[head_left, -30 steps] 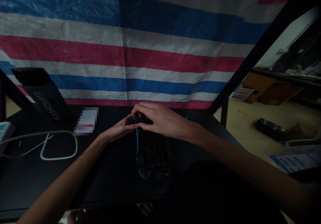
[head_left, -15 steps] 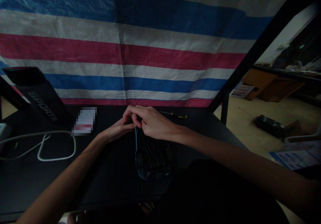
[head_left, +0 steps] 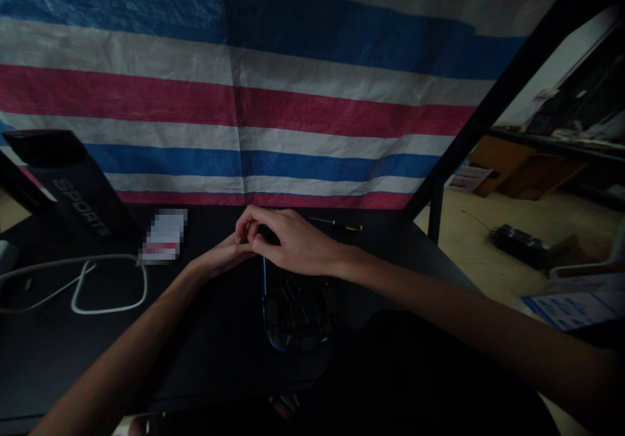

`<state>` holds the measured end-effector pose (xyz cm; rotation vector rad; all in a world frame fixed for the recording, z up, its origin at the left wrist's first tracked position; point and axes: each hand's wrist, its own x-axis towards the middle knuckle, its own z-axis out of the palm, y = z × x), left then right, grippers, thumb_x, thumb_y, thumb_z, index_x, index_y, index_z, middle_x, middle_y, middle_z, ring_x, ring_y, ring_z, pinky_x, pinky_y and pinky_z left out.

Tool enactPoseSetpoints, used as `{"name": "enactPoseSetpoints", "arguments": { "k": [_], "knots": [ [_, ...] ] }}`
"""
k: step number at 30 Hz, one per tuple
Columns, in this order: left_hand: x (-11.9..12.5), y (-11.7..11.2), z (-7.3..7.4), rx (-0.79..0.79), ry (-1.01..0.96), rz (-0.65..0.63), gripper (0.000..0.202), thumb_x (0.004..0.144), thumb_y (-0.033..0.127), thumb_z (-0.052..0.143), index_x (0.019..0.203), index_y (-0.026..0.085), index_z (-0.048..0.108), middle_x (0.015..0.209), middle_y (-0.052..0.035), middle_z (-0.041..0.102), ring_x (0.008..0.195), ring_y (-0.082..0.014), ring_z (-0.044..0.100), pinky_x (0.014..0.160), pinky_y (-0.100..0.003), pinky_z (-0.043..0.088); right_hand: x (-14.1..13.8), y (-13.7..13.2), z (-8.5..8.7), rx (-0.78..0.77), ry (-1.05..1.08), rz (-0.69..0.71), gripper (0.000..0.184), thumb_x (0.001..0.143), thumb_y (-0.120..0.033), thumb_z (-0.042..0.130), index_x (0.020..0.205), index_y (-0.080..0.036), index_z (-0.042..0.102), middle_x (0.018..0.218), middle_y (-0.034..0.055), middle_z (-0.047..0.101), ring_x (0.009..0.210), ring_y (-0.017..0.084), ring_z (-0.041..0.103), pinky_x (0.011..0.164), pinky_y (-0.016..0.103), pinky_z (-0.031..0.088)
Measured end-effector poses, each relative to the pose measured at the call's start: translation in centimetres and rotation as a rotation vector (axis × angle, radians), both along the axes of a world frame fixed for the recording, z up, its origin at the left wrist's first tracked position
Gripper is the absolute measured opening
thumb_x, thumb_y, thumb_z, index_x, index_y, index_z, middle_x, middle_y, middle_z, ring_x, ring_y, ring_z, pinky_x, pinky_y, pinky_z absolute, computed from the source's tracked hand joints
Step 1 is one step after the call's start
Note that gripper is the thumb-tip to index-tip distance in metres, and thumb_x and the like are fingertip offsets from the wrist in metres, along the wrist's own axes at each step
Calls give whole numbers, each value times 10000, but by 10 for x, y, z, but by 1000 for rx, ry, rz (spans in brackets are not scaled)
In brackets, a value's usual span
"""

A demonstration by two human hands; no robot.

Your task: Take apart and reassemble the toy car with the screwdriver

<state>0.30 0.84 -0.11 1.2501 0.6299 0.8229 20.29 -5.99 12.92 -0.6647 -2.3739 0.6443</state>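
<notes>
A dark toy car (head_left: 297, 312) with a blue edge lies wheels up on the black table, its near end towards me. Over its far end my right hand (head_left: 278, 234) arches, the fingers curled down and drawn together. Whatever they pinch, if anything, is hidden. My left hand (head_left: 228, 254) comes in from the left and meets the right fingertips beside the car's far end. Most of its fingers are covered by the right hand. Just beyond the right hand lies a screwdriver (head_left: 346, 226) with a yellow and black handle and a thin shaft.
A black bottle (head_left: 81, 189) marked SPORT stands at the back left, beside a blurred pale packet (head_left: 163, 235). A white cable (head_left: 110, 310) loops over the left of the table (head_left: 205, 345). Striped sheeting (head_left: 312, 104) hangs behind. On the floor at right lies another dark toy car (head_left: 520, 245).
My right hand has shifted slightly left, and its thumb and fingers have changed position over the car's far end. The car and screwdriver stay where they were.
</notes>
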Motion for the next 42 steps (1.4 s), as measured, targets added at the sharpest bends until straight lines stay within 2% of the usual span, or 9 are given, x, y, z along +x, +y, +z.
{"name": "enactPoseSetpoints", "arguments": {
  "k": [4,8,15,18,23,30,34,39,42],
  "knots": [
    [-1,1,-3,-7,26,4,239,770,257,834,908,192,651,944,-30,686,1003,-230,644,954,-386,467,-1,7,-9,-27,31,7,205,1056,-180,380,1127,-198,571,1033,35,698,941,136,666,907,319,497],
    [-1,2,-4,-9,26,9,308,752,245,851,966,204,634,966,-19,677,1004,-218,641,973,-383,456,0,12,-14,-94,2,-27,232,1089,-227,346,1198,-208,550,1038,34,726,897,128,694,841,290,510],
    [-1,2,-2,-17,27,16,391,751,162,836,1079,228,634,1136,-46,703,1089,-234,648,930,-343,476,2,1,2,354,-497,-339,272,1067,-296,396,1225,-175,581,886,87,732,742,206,648,688,341,396],
    [-1,1,-2,-16,22,15,391,764,166,824,1094,227,623,1123,-45,705,1059,-234,661,936,-359,476,7,-1,8,360,-532,-250,244,1072,-305,416,1189,-169,581,885,72,721,722,194,626,678,334,382],
    [0,-1,0,-7,6,10,337,786,175,818,1045,218,607,1155,-55,691,1121,-247,652,985,-382,464,15,-3,15,429,-461,-120,134,1000,-181,519,1116,-159,583,1088,91,685,991,215,596,902,344,408],
    [0,2,1,8,4,-1,259,781,173,827,966,210,649,1017,-45,707,1079,-252,664,942,-362,491,20,3,14,440,-378,-17,183,903,-34,512,945,-188,601,1002,44,636,959,188,544,849,311,405],
    [-2,4,-5,10,7,14,290,744,157,846,952,189,647,966,-32,711,1002,-230,678,914,-350,491,14,2,5,442,-388,-57,221,895,8,488,939,-174,605,1078,65,626,1038,193,542,877,309,424],
    [-4,4,-9,-8,14,36,329,761,200,837,1023,186,637,992,-35,717,1006,-237,682,928,-365,485,2,-3,1,477,-439,-174,156,972,-162,519,1100,-154,607,1091,95,670,1052,234,587,886,353,453],
    [-3,4,-6,-24,14,23,479,765,179,835,1190,224,618,1085,-44,720,1096,-243,666,967,-359,476,0,-1,3,444,-542,-354,319,1063,-346,443,1246,-120,575,977,130,713,907,259,648,795,380,466]
  ]
}}
